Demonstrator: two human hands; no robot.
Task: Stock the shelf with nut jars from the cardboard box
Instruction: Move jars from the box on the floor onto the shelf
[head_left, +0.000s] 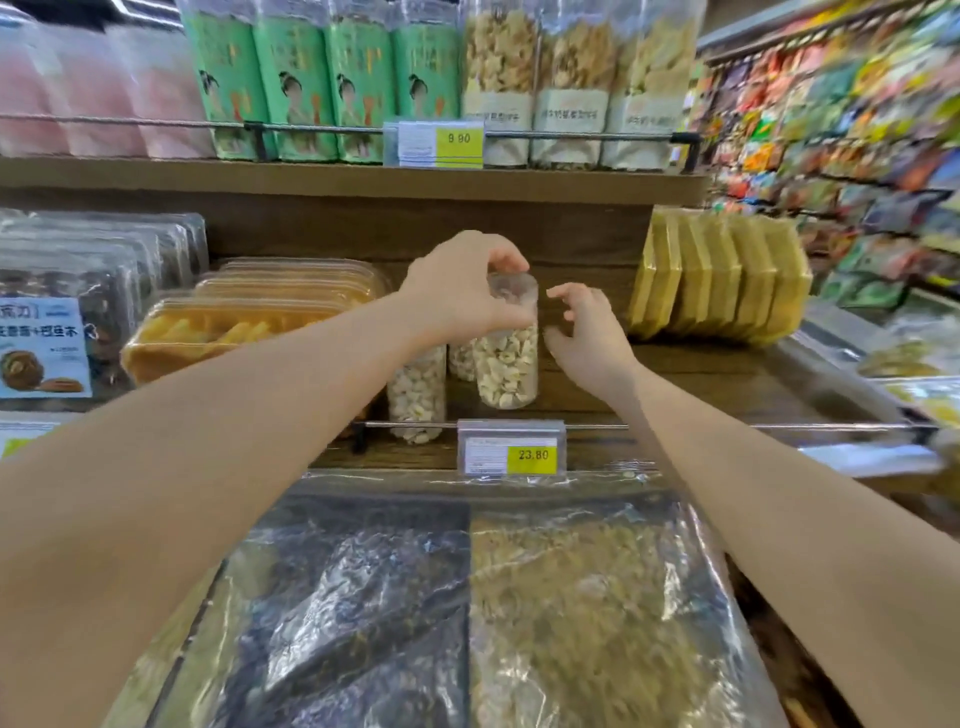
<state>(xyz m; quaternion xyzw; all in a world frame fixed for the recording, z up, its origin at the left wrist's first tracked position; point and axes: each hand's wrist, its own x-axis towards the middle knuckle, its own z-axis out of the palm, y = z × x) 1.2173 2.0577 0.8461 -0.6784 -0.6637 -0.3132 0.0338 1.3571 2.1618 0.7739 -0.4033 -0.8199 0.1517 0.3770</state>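
the left hand (462, 283) grips the top of a clear jar (506, 358) of pale nuts, its fingers (506, 258) curled over the lid, and the jar stands upright on the wooden shelf (675, 374) near the middle of the view. the right hand (584, 332) hovers just beside the jar at its 3 o'clock, fingers spread wide and holding nothing, apart from the jar wall. at the jar's 9 o'clock a second jar (417, 397) stands close to the front edge, just behind the thin metal rail (701, 427) that runs along the lip of the shelf; a third jar (461, 358) shows between them, farther back and partly hidden. a price tag (511, 449) hangs on the rail at 6 o'clock from the held jar. at 9 o'clock, past the jars, flat orange trays (249, 322) fill the shelf, and at 3 o'clock a row of yellow packs (722, 280) leans near the shelf's right end. between the right hand and those packs the shelf boards lie bare, the widest open stretch, reaching from the back wall to the rail. below the shelf edge, at 6 o'clock, bins under a clear plastic sheet (467, 597) lie beneath both forearms.
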